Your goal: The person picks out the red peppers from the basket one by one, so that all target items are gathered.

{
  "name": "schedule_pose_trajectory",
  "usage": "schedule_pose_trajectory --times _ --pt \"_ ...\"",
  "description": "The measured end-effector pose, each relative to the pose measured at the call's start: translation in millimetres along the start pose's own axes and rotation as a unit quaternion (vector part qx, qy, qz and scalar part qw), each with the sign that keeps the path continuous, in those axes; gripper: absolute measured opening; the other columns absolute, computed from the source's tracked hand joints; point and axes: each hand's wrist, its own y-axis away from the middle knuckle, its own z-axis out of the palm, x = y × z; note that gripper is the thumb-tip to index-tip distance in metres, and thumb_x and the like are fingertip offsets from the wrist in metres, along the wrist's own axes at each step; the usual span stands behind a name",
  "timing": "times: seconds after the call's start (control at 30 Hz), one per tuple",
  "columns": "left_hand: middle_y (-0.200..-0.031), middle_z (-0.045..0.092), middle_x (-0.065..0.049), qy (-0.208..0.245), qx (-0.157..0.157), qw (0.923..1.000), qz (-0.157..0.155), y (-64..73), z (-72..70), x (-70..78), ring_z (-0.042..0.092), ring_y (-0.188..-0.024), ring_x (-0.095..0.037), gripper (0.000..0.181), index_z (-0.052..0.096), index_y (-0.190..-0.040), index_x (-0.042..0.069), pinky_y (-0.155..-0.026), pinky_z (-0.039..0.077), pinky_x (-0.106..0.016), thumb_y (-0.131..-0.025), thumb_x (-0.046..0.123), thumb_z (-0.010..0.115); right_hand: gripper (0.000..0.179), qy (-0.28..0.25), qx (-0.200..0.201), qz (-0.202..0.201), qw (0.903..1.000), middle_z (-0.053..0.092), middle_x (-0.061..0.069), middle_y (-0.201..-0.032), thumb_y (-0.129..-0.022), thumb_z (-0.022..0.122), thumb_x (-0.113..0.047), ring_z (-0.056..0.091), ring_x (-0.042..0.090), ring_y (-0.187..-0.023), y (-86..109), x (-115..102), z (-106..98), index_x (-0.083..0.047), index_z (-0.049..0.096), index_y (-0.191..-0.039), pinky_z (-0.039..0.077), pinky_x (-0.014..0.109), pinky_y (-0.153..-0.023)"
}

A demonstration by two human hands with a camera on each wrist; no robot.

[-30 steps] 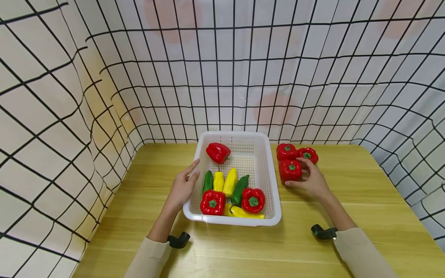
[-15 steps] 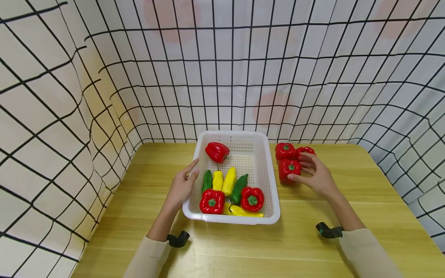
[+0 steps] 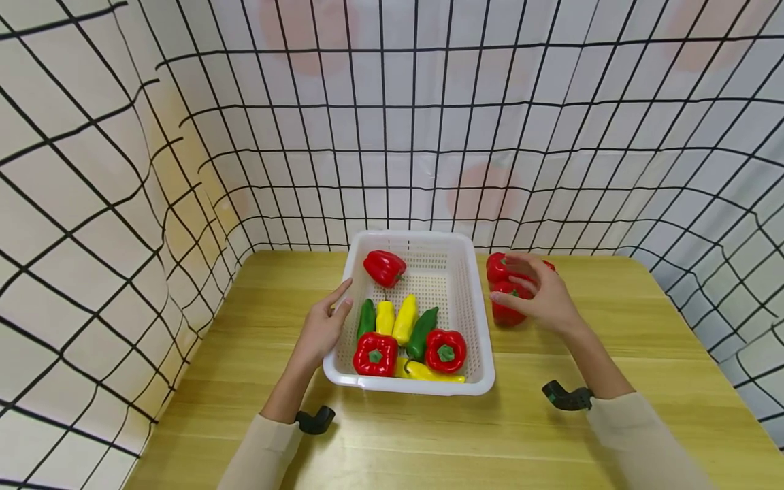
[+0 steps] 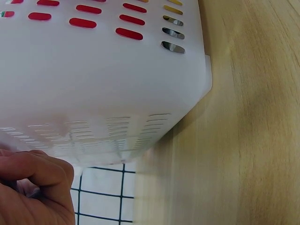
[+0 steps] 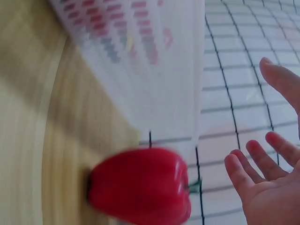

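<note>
Red pepper (image 3: 506, 316) – upright, nr wht bskt (image 3: 410, 386)

Pale wood-grain tabletop (image 3: 429, 442), white sheeting (image 3: 398, 129) on three sides, wavy black grid lines (image 3: 414, 106), faint pink round patches (image 3: 486, 192), yellowish patch (image 3: 177, 184) at left, soft glare on the wood

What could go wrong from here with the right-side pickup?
1. The right hand hovers open over the front red pepper, which sits tight by the rear red pepper; grasping one might knock the other.
2. That front pepper stands close to the white basket, so fingers might bump its right wall.
3. Most of the basket's peppers crowd its near end; one added there might stack and roll.
</note>
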Motion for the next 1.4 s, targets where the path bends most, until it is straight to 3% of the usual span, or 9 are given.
schedule_pose_trajectory --times 0.17,0.63,0.8,1.03,1.27,1.4 --pt "-0.12 0.066 -0.022 -0.002 0.002 1.0 -0.005 -0.1 0.6 0.2 0.065 -0.079 -0.027 0.046 0.046 -0.153 0.044 -0.07 0.064 -0.036 -0.108 0.037 0.052 0.082 -0.017 -0.03 -0.018 0.9992 0.048 0.016 -0.151 -0.086 0.085 -0.026 0.05 0.038 -0.139 -3.0 -11.5 19.1 -0.012 0.041 -0.153 0.043 0.053 -0.113" --pt "-0.113 0.067 -0.024 0.001 0.001 0.9999 -0.01 -1.2 2.0 -0.2 0.067 -0.081 -0.027 0.046 0.046 -0.154 0.043 -0.074 0.065 -0.041 -0.108 0.038 0.052 0.08 -0.057 -0.111 -0.054 0.9907 0.05 0.008 -0.153 -0.081 0.089 -0.028 0.052 0.032 -0.139 0.9 -39.2 82.8 -0.018 0.047 -0.149 0.045 0.053 -0.114" --pt "-0.118 0.067 -0.022 -0.002 0.0 0.9999 -0.011 -0.8 1.4 2.1 0.068 -0.084 -0.026 0.046 0.046 -0.154 0.043 -0.075 0.065 -0.041 -0.108 0.038 0.052 0.078 -0.078 -0.138 -0.066 0.9852 0.05 0.005 -0.152 -0.081 0.09 -0.028 0.05 0.038 -0.139 2.9 -45.6 103.0 -0.02 0.049 -0.148 0.043 0.06 -0.114" --pt "-0.113 0.068 -0.021 0.004 0.0 0.9999 -0.014 0.3 1.8 2.3 0.068 -0.083 -0.026 0.046 0.047 -0.153 0.042 -0.075 0.065 -0.041 -0.108 0.037 0.053 0.08 -0.079 -0.18 -0.089 0.9765 0.05 0.005 -0.153 -0.081 0.09 -0.025 0.048 0.041 -0.14 8.5 -56.4 122.1 -0.018 0.049 -0.149 0.046 0.059 -0.113" --pt "-0.136 0.065 -0.017 0.003 0.0 0.9999 -0.015 0.6 0.8 2.9 0.07 -0.087 -0.027 0.046 0.046 -0.153 0.043 -0.076 0.066 -0.044 -0.108 0.037 0.053 0.08 -0.057 -0.238 -0.093 0.9652 0.049 0.0 -0.155 -0.082 0.089 -0.029 0.047 0.037 -0.143 9.1 -66.6 138.6 -0.017 0.049 -0.15 0.047 0.055 -0.114" --pt "-0.137 0.064 -0.015 -0.002 0.003 0.9999 -0.013 0.5 0.7 3.2 0.07 -0.09 -0.027 0.046 0.047 -0.153 0.044 -0.075 0.066 -0.043 -0.108 0.037 0.053 0.08 -0.026 -0.274 -0.103 0.9559 0.048 -0.002 -0.157 -0.083 0.087 -0.032 0.046 0.034 -0.144 7.5 -71.8 144.1 -0.024 0.047 -0.152 0.047 0.054 -0.114"
